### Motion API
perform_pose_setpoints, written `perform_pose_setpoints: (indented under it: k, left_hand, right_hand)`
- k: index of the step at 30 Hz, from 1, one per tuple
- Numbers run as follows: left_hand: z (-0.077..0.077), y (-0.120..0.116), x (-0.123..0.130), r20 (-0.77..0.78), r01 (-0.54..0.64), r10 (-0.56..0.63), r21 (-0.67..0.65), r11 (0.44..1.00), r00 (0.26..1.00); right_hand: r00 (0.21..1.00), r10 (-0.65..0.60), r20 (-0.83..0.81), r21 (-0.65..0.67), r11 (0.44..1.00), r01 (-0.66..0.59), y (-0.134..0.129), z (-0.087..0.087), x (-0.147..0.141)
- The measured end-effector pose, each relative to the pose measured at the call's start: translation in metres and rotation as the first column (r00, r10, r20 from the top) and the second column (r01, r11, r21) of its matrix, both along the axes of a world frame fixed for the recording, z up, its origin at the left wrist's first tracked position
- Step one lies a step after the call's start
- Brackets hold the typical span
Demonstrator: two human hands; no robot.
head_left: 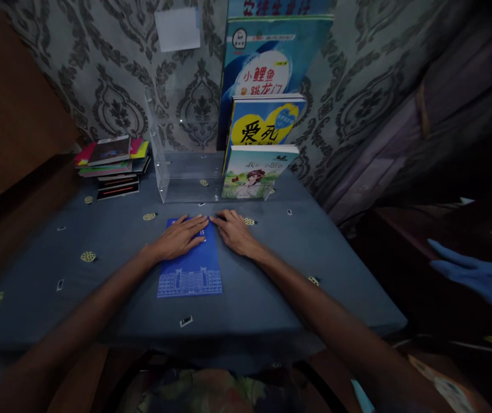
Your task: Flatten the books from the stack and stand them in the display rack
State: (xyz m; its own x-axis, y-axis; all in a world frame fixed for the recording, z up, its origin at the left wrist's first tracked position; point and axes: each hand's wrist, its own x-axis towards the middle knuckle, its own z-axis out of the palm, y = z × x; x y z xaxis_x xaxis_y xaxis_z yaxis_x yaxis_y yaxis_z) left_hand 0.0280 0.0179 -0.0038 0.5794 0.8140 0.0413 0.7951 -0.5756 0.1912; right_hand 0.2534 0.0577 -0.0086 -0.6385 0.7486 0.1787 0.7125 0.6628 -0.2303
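A blue booklet with a pale building drawing along its lower edge lies flat on the cloth-covered table. My left hand rests palm down across its upper part, fingers stretched out and pointing right. Beside the booklet's upper right corner, my right hand lies flat on the cloth, its fingertips near or at the booklet's edge. Both hands are open, and neither grips anything. Part of the booklet's cover print is hidden under my left hand.
Behind the hands stands a clear acrylic rack, with several upright books in its right side. A stack of books sits at the back left. Off the table's right side is a blue glove. Patterned wallpaper backs the table.
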Motion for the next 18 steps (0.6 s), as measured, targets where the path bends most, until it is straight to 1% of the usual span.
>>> perform_pose_setpoints:
  k: [3,6,12,18]
  left_hand:
    - [-0.001,0.005,0.001,0.001,0.055,-0.055,0.001,0.998,0.998]
    - [0.001,0.003,-0.001,0.004,0.099,-0.099,-0.007,0.995,0.995]
    - [0.008,-0.013,0.004,0.009,0.179,-0.179,-0.080,0.981,0.984]
    - [0.008,-0.031,0.010,0.045,0.247,-0.244,-0.096,0.964,0.969]
  right_hand:
    - [1.000,0.009,-0.020,-0.031,0.999,-0.010,0.005,-0.003,0.002]
    - [0.999,0.014,-0.044,-0.041,0.999,-0.016,0.007,-0.005,0.003]
    - [0.999,0.018,-0.045,-0.045,0.999,-0.020,0.009,-0.007,0.003]
    - [0.999,0.009,-0.043,-0.031,0.999,-0.011,0.008,-0.008,0.003]
